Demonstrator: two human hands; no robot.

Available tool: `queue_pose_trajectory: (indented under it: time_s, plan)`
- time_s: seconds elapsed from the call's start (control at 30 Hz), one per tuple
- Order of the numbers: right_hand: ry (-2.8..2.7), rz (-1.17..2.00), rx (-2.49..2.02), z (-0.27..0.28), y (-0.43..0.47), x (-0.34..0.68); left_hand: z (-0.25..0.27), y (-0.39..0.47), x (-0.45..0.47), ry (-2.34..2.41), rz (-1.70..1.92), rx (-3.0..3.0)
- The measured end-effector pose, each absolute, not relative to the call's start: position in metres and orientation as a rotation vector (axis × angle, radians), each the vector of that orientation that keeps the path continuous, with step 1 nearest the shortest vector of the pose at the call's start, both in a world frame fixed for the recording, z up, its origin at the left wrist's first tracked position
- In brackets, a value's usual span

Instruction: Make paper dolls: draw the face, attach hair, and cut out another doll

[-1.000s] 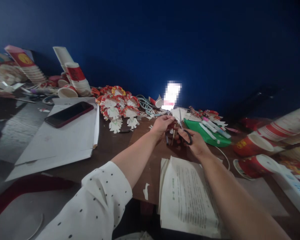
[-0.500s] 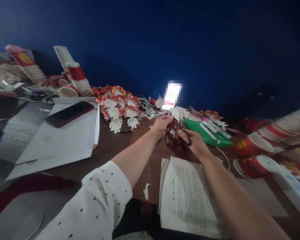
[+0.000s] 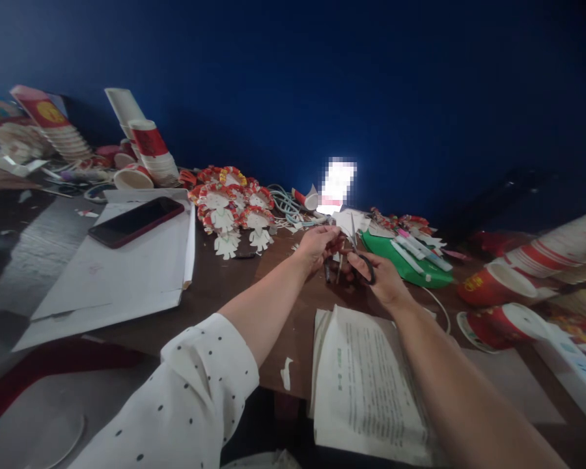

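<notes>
My right hand point(image 3: 381, 277) grips a pair of scissors point(image 3: 368, 268) by the dark handles, and the blades point up and away from me. Just left of the blades, my left hand point(image 3: 318, 247) is closed in a pinch on a small white piece of paper point(image 3: 343, 232). Fingers hide most of that piece. Whether the blades touch it, I cannot tell. Below both hands lies a printed booklet point(image 3: 366, 384). White paper figures with red frilly tops point(image 3: 219, 215) are heaped to the left of my left hand.
A bright phone screen point(image 3: 336, 185) stands behind my hands. Pens point(image 3: 410, 251) lie on a green pouch point(image 3: 432, 277) at right, near paper cups point(image 3: 501, 283). A dark phone point(image 3: 137, 221) rests on a white board point(image 3: 122, 280). Another person's hand point(image 3: 2, 182) is at far left.
The scissor blades look slightly closer together. My hands stay in nearly the same place, and the other person's hand at far left has shifted a little.
</notes>
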State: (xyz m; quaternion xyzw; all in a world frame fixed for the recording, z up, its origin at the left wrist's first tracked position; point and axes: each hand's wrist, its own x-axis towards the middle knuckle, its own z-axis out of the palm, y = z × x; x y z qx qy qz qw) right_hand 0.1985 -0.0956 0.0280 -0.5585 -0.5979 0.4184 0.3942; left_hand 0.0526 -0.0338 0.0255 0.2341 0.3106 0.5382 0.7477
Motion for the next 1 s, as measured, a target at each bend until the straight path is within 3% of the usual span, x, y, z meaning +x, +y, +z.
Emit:
queue_pose_trajectory:
  time_s: [1.0]
  plan:
    - [-1.539, 1.038, -1.432, 0.0279, -0.0939, 0.2013, 0.0201, -0.0304, 0.0524, 0.674, 1.181, 0.557]
